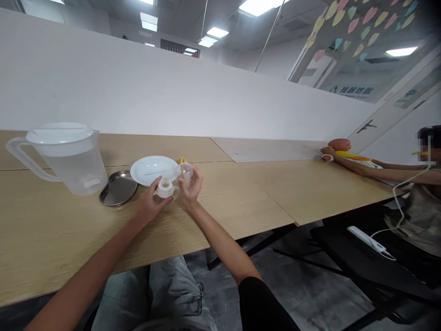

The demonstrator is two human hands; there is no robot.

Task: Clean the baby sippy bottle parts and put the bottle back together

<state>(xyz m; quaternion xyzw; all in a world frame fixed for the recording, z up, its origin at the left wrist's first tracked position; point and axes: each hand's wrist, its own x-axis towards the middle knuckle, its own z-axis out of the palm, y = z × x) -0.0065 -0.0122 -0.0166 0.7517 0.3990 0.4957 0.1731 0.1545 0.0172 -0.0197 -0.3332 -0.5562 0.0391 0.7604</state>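
Note:
A baby bottle (166, 189) with a white collar, a clear nipple and side handles stands upright in front of me. My left hand (154, 201) is wrapped around its left side, thumb at the front. Just right of the bottle, my right hand (191, 187) pinches a clear dome-shaped bottle cap (186, 170), which is apart from the nipple. Behind both hands lies a white plate (151, 166) with what looks like a thin clear stick across it. Something small and yellow (182, 160) shows behind the cap, partly hidden.
A lidded plastic pitcher (77, 161) stands at the left, beside a metal kidney tray (119, 189). The wooden table (241, 193) runs along a white wall. At far right, a person (420, 197) reaches toward a baby doll (339, 144). A power strip (365, 239) rests on a black chair.

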